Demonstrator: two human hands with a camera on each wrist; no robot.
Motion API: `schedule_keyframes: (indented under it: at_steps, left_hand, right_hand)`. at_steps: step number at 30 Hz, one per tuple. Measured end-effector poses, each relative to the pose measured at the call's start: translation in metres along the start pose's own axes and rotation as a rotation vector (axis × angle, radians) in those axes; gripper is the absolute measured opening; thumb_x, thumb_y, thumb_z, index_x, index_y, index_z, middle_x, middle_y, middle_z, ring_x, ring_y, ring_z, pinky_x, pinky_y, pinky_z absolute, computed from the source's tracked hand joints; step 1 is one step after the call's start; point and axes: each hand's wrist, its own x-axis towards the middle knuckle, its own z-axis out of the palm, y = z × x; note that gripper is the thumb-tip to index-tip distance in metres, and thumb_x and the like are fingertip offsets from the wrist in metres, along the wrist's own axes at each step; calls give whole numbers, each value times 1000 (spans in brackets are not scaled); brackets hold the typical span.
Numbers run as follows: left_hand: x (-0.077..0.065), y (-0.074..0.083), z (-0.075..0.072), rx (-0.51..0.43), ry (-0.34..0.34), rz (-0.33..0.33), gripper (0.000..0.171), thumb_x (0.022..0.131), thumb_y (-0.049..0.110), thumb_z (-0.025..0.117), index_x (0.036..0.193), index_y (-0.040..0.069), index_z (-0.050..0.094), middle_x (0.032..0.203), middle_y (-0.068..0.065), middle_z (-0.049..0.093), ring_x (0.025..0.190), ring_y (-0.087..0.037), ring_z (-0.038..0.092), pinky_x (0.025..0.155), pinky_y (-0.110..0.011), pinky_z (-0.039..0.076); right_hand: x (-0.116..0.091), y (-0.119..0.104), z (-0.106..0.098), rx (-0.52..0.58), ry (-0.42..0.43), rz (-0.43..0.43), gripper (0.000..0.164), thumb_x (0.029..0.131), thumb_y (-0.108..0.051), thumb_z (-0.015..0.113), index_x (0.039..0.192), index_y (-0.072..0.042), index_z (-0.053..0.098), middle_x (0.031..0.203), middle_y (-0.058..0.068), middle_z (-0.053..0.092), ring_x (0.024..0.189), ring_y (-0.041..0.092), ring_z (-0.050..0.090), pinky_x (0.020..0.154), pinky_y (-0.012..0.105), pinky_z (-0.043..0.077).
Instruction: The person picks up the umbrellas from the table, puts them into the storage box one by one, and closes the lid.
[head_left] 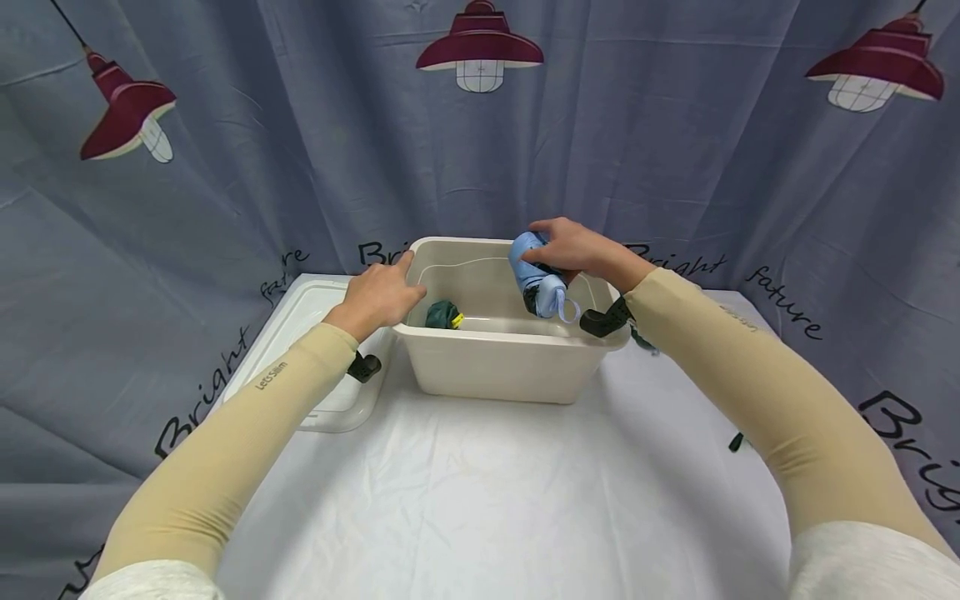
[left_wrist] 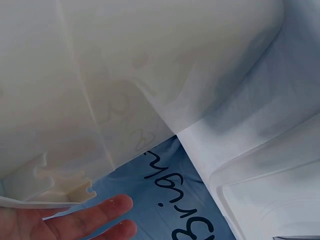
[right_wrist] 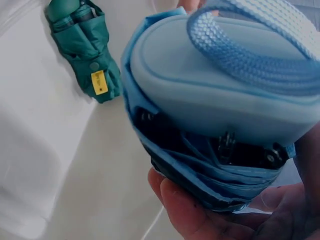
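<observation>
My right hand [head_left: 573, 247] grips a light blue folded umbrella [head_left: 528, 267] over the right half of a cream plastic bin [head_left: 502, 367]. The umbrella's smooth handle end and woven wrist strap [right_wrist: 270, 65] face the right wrist camera, with fingers [right_wrist: 182, 205] curled around the folded fabric. A dark green folded umbrella [right_wrist: 82, 55] with a yellow tag lies inside the bin at its left end. My left hand [head_left: 380, 296] rests at the bin's left rim. In the left wrist view its fingers [left_wrist: 100, 212] stretch out straight beneath the rim.
A white lid [head_left: 315, 400] lies on the white-covered table [head_left: 510, 492] left of the bin. Green items show partly behind my right arm, one [head_left: 643, 340] beside the bin and another [head_left: 737, 442] nearer. A grey-blue curtain [head_left: 337, 125] hangs close behind.
</observation>
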Motion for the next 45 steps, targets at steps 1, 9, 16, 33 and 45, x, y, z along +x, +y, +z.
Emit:
schedule_keyframes:
  at_steps: [1, 9, 16, 33, 45]
  left_hand:
    - [0, 0, 0, 0, -1, -1, 77, 98, 45, 43, 164, 17, 15, 143, -21, 55, 116, -37, 61, 82, -53, 52]
    - [0, -1, 0, 3, -4, -8, 77, 98, 45, 44, 164, 17, 14, 143, -21, 55, 118, -37, 61, 83, -53, 52]
    - [2, -3, -1, 9, -6, 3, 77, 98, 45, 44, 163, 15, 15, 140, -21, 57, 113, -35, 62, 78, -51, 52]
    - [3, -3, -2, 24, 2, 0, 78, 98, 45, 45, 163, 15, 16, 139, -22, 58, 115, -35, 61, 78, -52, 52]
    - [3, 0, -1, 22, 6, 6, 77, 98, 45, 45, 163, 15, 17, 135, -21, 60, 109, -34, 63, 76, -51, 52]
  right_hand:
    - [2, -1, 1, -2, -7, 1, 78, 96, -32, 62, 162, -16, 23, 154, 20, 37, 71, 15, 62, 61, 33, 57]
    - [14, -9, 14, 5, -94, 11, 76, 97, -31, 62, 161, -16, 24, 143, 18, 46, 77, 16, 62, 63, 31, 57]
    - [27, -14, 26, -9, -159, 33, 76, 96, -32, 61, 161, -16, 25, 134, 17, 49, 75, 16, 62, 64, 31, 57]
    - [55, -29, 54, -54, -287, 70, 75, 97, -28, 61, 161, -12, 24, 143, 17, 45, 100, 26, 63, 77, 41, 60]
    - [77, -37, 67, -194, -409, 101, 36, 97, -28, 58, 124, -4, 58, 105, 12, 61, 84, 23, 64, 69, 35, 57]
